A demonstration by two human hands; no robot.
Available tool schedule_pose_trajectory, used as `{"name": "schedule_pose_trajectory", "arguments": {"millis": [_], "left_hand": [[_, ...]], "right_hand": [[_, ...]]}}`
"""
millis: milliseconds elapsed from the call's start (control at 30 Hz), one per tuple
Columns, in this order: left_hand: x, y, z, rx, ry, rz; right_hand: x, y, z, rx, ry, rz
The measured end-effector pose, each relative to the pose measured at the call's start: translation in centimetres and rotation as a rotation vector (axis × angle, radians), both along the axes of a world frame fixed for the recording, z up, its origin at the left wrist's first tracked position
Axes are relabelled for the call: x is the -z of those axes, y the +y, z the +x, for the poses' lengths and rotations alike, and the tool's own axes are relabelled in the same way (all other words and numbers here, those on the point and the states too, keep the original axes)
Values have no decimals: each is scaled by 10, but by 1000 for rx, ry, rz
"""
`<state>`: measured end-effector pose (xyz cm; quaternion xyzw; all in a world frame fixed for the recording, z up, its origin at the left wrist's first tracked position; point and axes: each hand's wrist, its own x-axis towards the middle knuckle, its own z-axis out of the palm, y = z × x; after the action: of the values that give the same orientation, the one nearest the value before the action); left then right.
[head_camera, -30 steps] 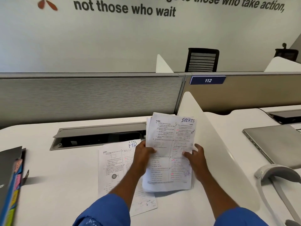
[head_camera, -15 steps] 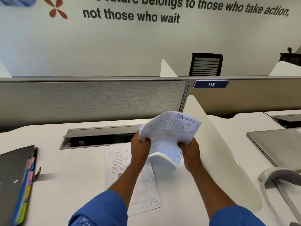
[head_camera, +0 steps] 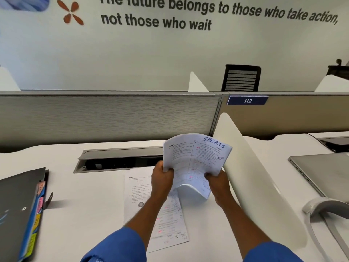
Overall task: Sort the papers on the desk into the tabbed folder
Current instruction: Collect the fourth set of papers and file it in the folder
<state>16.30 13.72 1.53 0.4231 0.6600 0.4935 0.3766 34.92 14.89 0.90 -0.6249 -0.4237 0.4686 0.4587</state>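
Above the desk (head_camera: 94, 195), the left hand (head_camera: 161, 179) and right hand (head_camera: 217, 183) each grip the bent SPORTS papers (head_camera: 196, 159).

Curled "SPORTS" papers (head_camera: 196, 161) aloft; tabbed folder (head_camera: 20, 210) far left

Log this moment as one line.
left hand: grips SPORTS papers | right hand: grips them too | sheet: flat on desk | folder: desk's left edge

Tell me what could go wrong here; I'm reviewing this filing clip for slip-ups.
The SPORTS papers are bowed hard between the left hand and right hand, so they may crease or sheets may slip loose. The tabbed folder lies far left on the desk; carrying the stack over could drag the sheet lying flat beneath out of place.
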Motion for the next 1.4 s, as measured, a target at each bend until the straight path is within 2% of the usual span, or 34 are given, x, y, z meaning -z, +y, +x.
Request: {"name": "schedule_pose_trajectory", "arguments": {"millis": [267, 567, 767, 1000, 1400], "left_hand": [[4, 1, -3, -20, 54, -9], [-20, -3, -41, -113, -54, 47], [-22, -20, -93, -196, -76, 25], [-20, -47, -170, -292, -139, -40], [-10, -80, -281, -230, -135, -167]], "right_hand": [[2, -2, 0, -37, -98, -47], [-20, 1, -31, -127, -193, 72], [-22, -1, -80, -293, -144, 93], [-20, -11, -152, -434, -42, 18], [-12, -35, -251, -565, -78, -86]]}}
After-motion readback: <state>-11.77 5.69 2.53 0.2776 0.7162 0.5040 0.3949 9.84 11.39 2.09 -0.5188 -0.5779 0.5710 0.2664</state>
